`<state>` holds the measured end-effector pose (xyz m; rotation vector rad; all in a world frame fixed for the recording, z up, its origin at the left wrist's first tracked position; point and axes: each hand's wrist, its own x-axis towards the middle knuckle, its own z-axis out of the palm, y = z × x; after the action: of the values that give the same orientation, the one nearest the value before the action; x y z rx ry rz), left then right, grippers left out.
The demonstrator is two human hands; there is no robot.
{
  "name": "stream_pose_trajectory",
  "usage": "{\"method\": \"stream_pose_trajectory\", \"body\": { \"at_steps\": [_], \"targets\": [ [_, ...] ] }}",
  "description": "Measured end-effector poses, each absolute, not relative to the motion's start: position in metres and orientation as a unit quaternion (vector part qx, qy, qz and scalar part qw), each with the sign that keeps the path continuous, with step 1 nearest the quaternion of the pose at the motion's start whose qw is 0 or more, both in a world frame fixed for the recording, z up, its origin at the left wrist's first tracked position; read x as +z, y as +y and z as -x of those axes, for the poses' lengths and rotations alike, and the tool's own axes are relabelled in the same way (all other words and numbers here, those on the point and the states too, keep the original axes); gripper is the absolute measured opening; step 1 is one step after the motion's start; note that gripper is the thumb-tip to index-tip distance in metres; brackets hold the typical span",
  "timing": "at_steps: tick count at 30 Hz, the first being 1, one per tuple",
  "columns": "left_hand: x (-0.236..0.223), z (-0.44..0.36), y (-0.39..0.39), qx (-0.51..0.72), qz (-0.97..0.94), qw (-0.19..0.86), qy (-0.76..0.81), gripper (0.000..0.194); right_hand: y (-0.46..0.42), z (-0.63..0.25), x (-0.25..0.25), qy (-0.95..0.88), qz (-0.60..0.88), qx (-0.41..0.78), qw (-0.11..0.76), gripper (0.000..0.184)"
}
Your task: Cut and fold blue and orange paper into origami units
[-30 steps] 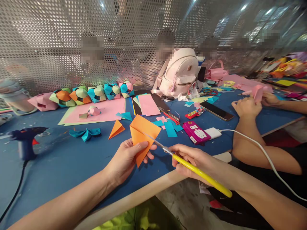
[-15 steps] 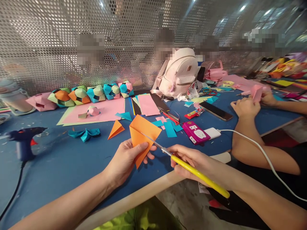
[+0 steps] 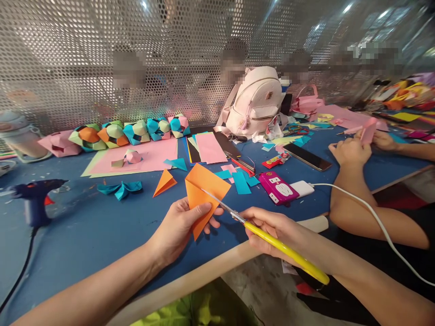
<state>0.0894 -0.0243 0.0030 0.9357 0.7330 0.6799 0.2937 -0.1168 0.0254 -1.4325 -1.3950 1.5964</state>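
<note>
An orange sheet of paper is pinched in my left hand, thumb on its face and fingers behind. My right hand is closed round yellow-handled scissors. Their blades reach across the paper, along a line between its upper and lower parts. A folded orange paper piece lies just beyond my left hand. Left of that rests a folded blue paper piece. How the fingers sit in the scissor handles is partly hidden.
A blue glue gun stands at the left with its cord. Paper balls line the perforated panel. A pink backpack, a purple power strip and a phone lie beyond. A co-worker's hands hold pink paper at the right.
The paper, both hands and the scissors appear slightly farther right. The blades remain on the paper. At the right, the co-worker's pink paper has tilted a little.
</note>
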Motion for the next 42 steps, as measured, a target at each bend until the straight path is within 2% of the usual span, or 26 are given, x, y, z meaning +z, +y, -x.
{"method": "stream_pose_trajectory", "body": {
  "at_steps": [6,11,18,24,33,42],
  "targets": [
    [0.002,-0.089,-0.025,0.306,-0.441,0.775,0.334,0.024,-0.117,-0.293,0.021,-0.519,0.536,0.592,0.305,0.048],
    [0.0,-0.088,-0.025,0.301,-0.443,0.779,0.327,0.023,-0.117,-0.288,0.021,-0.51,0.549,0.602,0.278,0.043],
    [-0.001,-0.087,-0.025,0.291,-0.44,0.786,0.323,0.021,-0.117,-0.29,0.011,-0.498,0.565,0.594,0.283,0.041],
    [0.002,-0.09,-0.025,0.308,-0.429,0.789,0.312,0.021,-0.115,-0.293,0.002,-0.477,0.561,0.623,0.265,0.049],
    [0.001,-0.089,-0.027,0.302,-0.428,0.791,0.316,0.023,-0.117,-0.281,0.019,-0.532,0.549,0.586,0.268,0.051],
    [0.002,-0.09,-0.028,0.307,-0.422,0.789,0.323,0.024,-0.113,-0.275,0.023,-0.542,0.558,0.574,0.253,0.042]
  ]
}}
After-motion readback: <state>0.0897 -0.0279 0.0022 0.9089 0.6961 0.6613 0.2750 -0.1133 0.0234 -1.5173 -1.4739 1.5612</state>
